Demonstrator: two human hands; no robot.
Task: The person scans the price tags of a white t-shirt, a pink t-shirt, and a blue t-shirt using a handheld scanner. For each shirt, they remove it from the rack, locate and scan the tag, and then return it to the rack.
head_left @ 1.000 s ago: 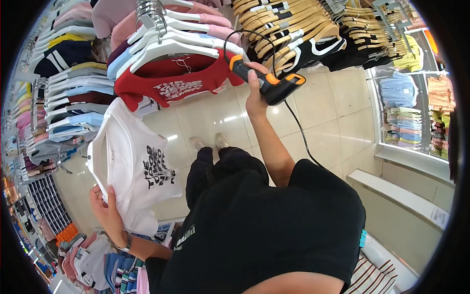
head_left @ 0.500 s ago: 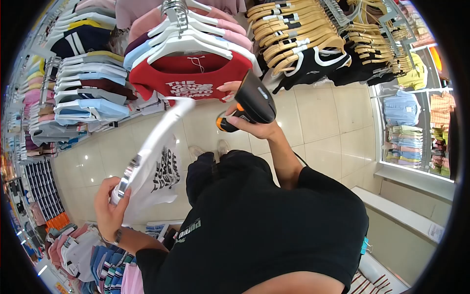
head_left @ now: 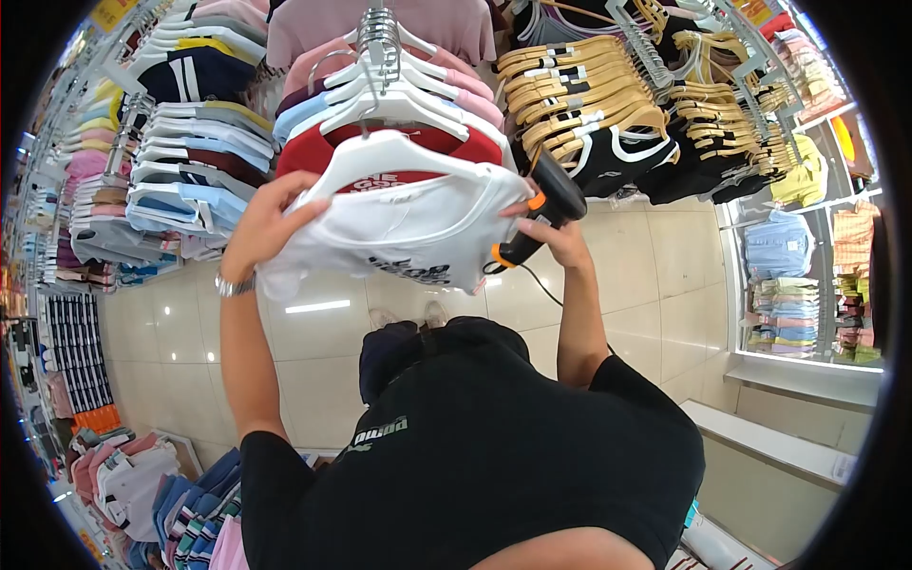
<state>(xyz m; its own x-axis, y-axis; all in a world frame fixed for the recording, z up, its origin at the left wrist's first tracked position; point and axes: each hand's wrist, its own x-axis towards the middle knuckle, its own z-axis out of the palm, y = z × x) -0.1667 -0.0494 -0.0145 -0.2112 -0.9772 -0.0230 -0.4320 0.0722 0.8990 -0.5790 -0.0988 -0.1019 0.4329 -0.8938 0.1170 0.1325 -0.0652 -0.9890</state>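
Note:
A white T-shirt (head_left: 408, 233) with black lettering hangs on a white hanger (head_left: 385, 154) in front of a red shirt (head_left: 318, 152) on the rack. The hanger's metal hook reaches up by the rack's hooks; whether it rests on the rail I cannot tell. My left hand (head_left: 271, 223) grips the hanger's left shoulder and the shirt there. My right hand (head_left: 551, 233) holds a black and orange handheld scanner (head_left: 556, 195), with fingertips at the shirt's right shoulder. A cable runs down from the scanner's handle.
Wooden hangers (head_left: 570, 90) with black tops hang to the right of the red shirt. More shirts on white hangers (head_left: 195, 157) fill the left rack. A white shelf edge (head_left: 760, 442) is at lower right. Folded and hung clothes (head_left: 142, 484) lie at lower left.
The white shirt and hanger have moved up and right to the front of the rack with my left hand. My right hand and the scanner have shifted right; the scanner has turned.

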